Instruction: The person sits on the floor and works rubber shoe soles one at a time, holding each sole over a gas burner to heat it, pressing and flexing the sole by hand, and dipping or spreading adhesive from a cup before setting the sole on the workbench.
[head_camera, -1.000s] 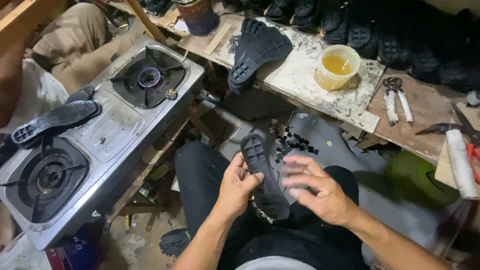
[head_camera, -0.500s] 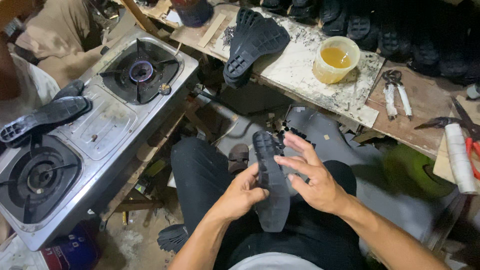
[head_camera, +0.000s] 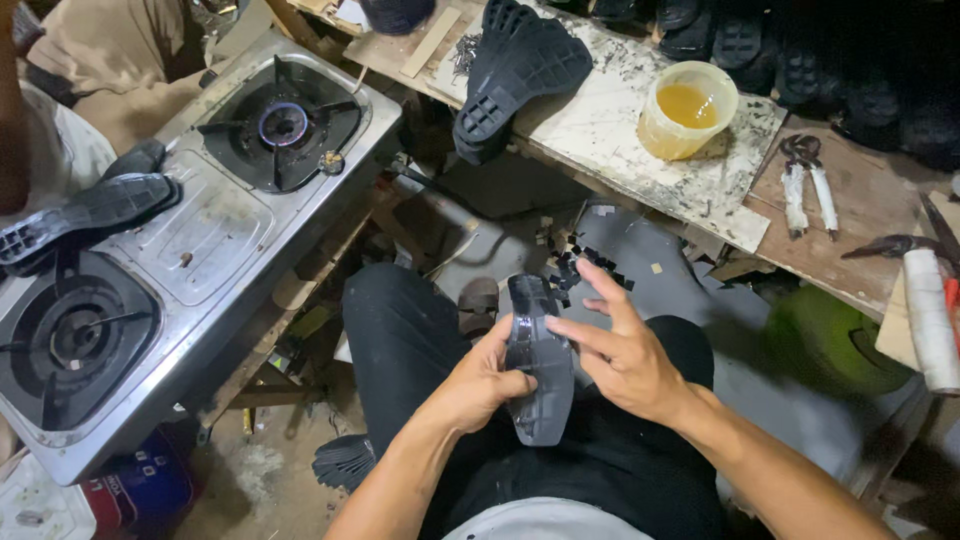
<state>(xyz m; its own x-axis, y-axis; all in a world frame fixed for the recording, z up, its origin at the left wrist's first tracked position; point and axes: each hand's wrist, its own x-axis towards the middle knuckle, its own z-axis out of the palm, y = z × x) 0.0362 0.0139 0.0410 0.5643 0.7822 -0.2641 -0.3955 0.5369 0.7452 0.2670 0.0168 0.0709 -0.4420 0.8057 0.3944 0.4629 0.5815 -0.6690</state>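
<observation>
I hold a black rubber shoe sole (head_camera: 538, 372) over my lap, its long axis pointing away from me. My left hand (head_camera: 478, 378) grips the sole's left edge near the middle. My right hand (head_camera: 625, 355) rests against its right side with the fingers spread and the fingertips on the sole's upper face. The near end of the sole hangs free below both hands.
A two-burner steel gas stove (head_camera: 195, 245) stands at my left with a black sole (head_camera: 85, 212) lying on it. More black soles (head_camera: 520, 70), a yellow tub of glue (head_camera: 686, 108), pliers (head_camera: 805, 180) and a white roll (head_camera: 930, 315) lie on the worn bench ahead.
The sole has turned in my hands and come lower and nearer my lap. My right hand shifted from loosely open to pressing on the sole's right side.
</observation>
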